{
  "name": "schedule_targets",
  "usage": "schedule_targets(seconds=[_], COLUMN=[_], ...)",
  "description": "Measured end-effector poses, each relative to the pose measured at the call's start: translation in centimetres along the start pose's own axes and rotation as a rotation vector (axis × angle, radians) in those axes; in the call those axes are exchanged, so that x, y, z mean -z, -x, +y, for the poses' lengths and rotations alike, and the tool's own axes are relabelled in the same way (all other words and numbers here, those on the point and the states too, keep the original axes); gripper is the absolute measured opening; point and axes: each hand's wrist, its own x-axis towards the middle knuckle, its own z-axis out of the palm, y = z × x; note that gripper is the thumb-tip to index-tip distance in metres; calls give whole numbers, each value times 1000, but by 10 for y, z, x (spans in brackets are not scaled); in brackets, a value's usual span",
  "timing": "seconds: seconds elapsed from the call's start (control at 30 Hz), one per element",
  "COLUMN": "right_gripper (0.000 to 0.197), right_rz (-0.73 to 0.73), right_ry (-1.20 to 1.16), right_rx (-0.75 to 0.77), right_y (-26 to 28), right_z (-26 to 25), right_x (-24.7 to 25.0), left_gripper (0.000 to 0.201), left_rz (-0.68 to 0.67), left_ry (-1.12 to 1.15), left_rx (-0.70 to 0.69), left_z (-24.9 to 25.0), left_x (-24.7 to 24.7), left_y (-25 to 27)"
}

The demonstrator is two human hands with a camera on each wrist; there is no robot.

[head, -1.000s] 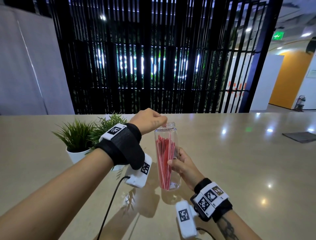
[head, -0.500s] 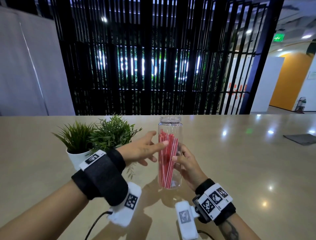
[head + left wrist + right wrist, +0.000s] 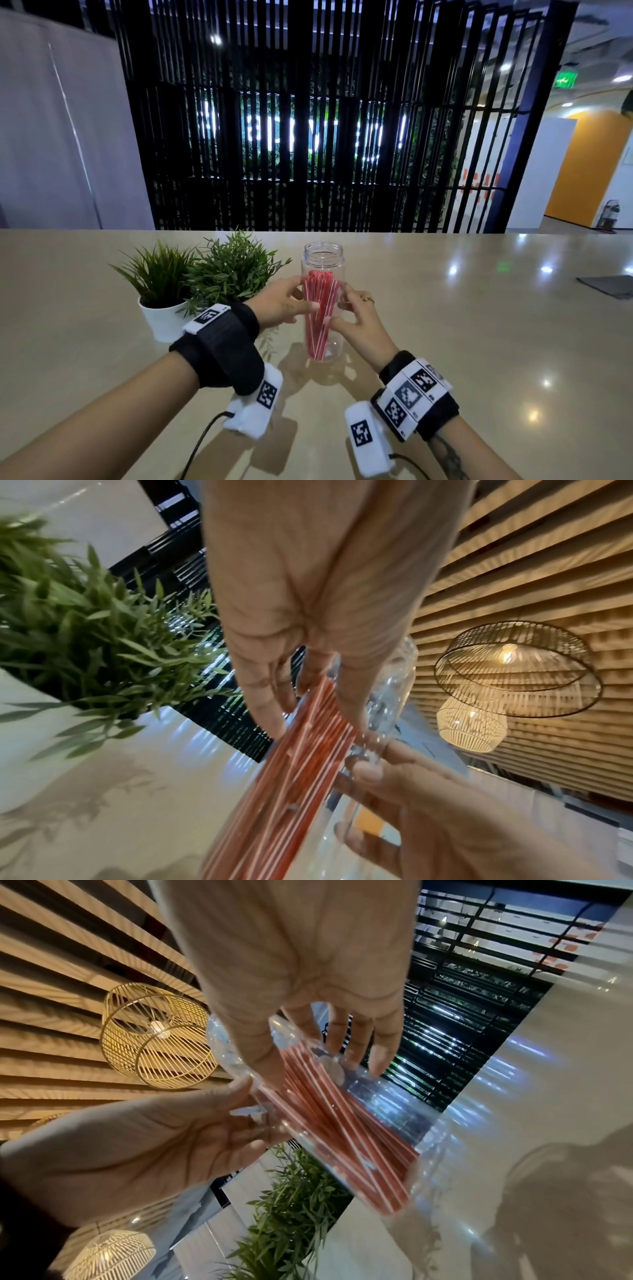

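Note:
A clear plastic jar (image 3: pixel 322 260) stands upright and uncapped on the beige table (image 3: pixel 479 342). A bundle of red-and-white sticks (image 3: pixel 320 308) leans inside it. My left hand (image 3: pixel 306 293) rests against the jar's left side with fingers stretched out. My right hand (image 3: pixel 339 305) touches the right side, thumb on the front, fingers spread and nearly straight. In the left wrist view the left hand (image 3: pixel 308 696) lies along the sticks (image 3: pixel 294 777). The right wrist view shows the right hand (image 3: pixel 325 1047) spread over the jar wall, with the sticks (image 3: pixel 342 1129) below it.
Two small green plants (image 3: pixel 161 274) (image 3: pixel 236 267) stand just left of the jar, one in a white pot (image 3: pixel 161 318). A dark mat (image 3: pixel 609 286) lies at the far right. A black slatted screen (image 3: pixel 308 137) rises behind the table. A black cable (image 3: pixel 202 442) trails from my left wrist.
My left hand came down from the jar's mouth to its left side. My right hand went from gripping the jar to touching it with loosened, spread fingers.

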Motion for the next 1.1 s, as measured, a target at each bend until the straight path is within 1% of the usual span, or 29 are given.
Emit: schedule_targets(seconds=[0.07, 0.13, 0.2, 0.27, 0.33, 0.43, 0.6, 0.67, 0.83, 0.9, 0.97, 1.03, 1.07, 1.1], right_gripper=[50, 55, 58, 59, 58, 63, 55, 55, 52, 51, 50, 56, 55, 51], right_rz=[11, 57, 73, 57, 14, -50, -128, -127, -87, -57, -32, -30, -31, -37], right_ry=[31, 1, -45, -24, -24, -68, -92, -122, -251, -358, -410, -443, -477, -498], right_rx=[-30, -97, -154, -178, -186, -245, -271, -286, -328, -351, -361, -373, -390, -397], right_y=[-10, -21, -30, -40, -48, -53, -49, -42, -33, -31, -30, -29, -30, -29], right_z=[2, 6, 10, 15, 16, 17, 29, 32, 42, 46, 51, 56, 58, 57], right_x=[-1, -2, -4, -7, -10, -15, -22, -25, -37, -41, -43, -44, -45, -46], left_gripper=[65, 77, 70, 64, 63, 62, 54, 55, 66, 66, 65, 67, 67, 67], left_rz=[76, 124, 101, 57, 29, -7, -36, -43, -14, -3, 9, 17, 23, 31], left_ry=[29, 122, 166, 148, 122, 87, 86, 114, 126, 140, 157, 158, 153, 146], left_rx=[8, 28, 35, 46, 65, 88, 83, 64, 37, 38, 34, 27, 24, 20], left_z=[-7, -14, -18, -20, -24, -34, -44, -48, -65, -69, -71, -70, -73, -77], left_x=[-1, 0, 1, 4, 5, 6, 2, -2, -11, -13, -16, -18, -19, -19], left_y=[-8, -13, -18, -24, -28, -34, -30, -26, -24, -23, -23, -22, -25, -27])
